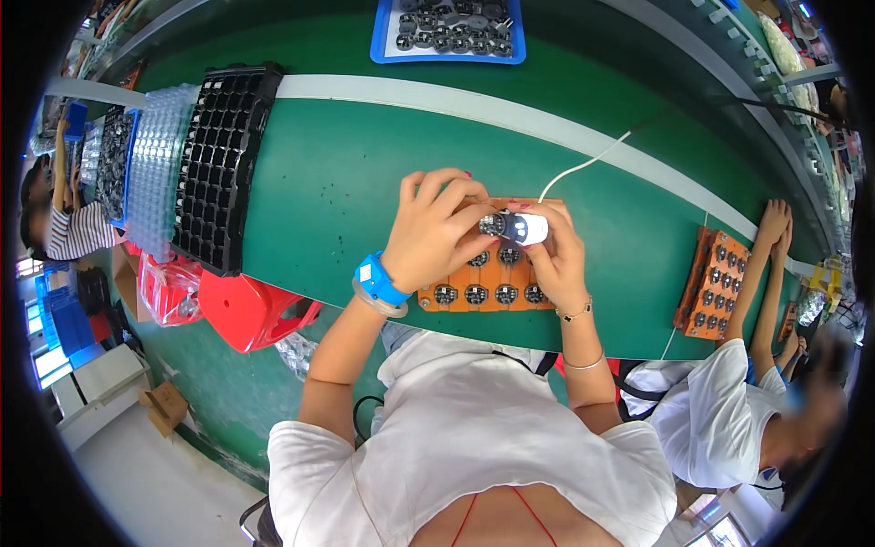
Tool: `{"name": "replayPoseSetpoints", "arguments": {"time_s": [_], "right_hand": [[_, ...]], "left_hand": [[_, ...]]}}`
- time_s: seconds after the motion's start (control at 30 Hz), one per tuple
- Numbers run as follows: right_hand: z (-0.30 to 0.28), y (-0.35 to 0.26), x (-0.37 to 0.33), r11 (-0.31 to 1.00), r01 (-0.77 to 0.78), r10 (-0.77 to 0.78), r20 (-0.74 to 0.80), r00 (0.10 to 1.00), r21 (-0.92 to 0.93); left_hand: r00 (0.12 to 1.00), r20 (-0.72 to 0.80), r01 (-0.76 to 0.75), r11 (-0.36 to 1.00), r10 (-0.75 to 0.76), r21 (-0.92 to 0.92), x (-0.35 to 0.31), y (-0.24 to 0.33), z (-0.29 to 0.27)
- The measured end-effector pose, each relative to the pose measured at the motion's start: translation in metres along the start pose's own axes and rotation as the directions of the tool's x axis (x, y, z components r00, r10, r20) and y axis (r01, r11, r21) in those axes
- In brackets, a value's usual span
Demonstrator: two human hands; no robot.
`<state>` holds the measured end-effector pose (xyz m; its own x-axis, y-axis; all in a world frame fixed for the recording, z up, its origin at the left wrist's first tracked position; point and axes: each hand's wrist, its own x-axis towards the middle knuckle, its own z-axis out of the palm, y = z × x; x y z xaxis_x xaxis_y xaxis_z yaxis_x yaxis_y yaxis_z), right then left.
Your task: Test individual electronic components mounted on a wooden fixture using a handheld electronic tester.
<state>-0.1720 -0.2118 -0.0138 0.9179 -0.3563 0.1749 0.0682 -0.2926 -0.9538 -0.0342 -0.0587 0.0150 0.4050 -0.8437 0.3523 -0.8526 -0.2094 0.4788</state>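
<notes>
Over an orange fixture board (428, 301), both of my hands meet at a small device. My left hand (436, 228) is closed, its fingertips pinching a small round black part (492, 224) at the device's left end. Closed around the white-and-black corded device (531, 229) is my right hand (563, 260). A white cord (583, 168) shows beyond that hand; where it joins is hidden. Below my fingers, several round black-and-silver parts (476, 294) sit in rows in the board. My hands cover the board's far portion.
Black cell trays (223, 164) and clear plastic trays (159, 169) stand at the left. A blue tray (375, 46) of round parts lies at the back. A red stool (246, 310) is below the bench edge. To the right, a co-worker's hands (775, 223) reach past another orange board (715, 287).
</notes>
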Motion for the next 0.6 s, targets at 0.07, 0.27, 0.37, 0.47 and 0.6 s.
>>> {"name": "replayPoseSetpoints", "arguments": {"time_s": [0.07,0.27,0.37,0.47,0.6], "right_hand": [[-0.001,0.001,0.0,0.999,0.024,-0.023,0.022,0.999,-0.04],[0.001,0.009,-0.01,0.952,-0.042,0.123,-0.255,0.959,0.302],[-0.013,0.015,-0.012,0.977,-0.035,0.09,-0.258,0.962,0.209],[-0.023,0.017,-0.012,0.988,-0.045,0.082,-0.258,0.963,0.144],[-0.032,0.011,-0.01,0.992,-0.003,-0.01,-0.106,0.994,-0.125]], "left_hand": [[1.0,-0.013,-0.009,1.0,0.009,0.004,0.0,0.0,-0.001],[0.998,0.059,0.029,0.994,-0.036,0.109,-0.001,-0.01,0.004],[0.997,0.069,0.022,0.995,-0.029,0.096,0.004,-0.008,0.017],[0.998,0.059,-0.018,0.997,0.013,0.081,0.013,-0.006,0.029],[0.996,0.062,-0.062,0.998,0.06,0.023,0.019,-0.003,0.03]]}}
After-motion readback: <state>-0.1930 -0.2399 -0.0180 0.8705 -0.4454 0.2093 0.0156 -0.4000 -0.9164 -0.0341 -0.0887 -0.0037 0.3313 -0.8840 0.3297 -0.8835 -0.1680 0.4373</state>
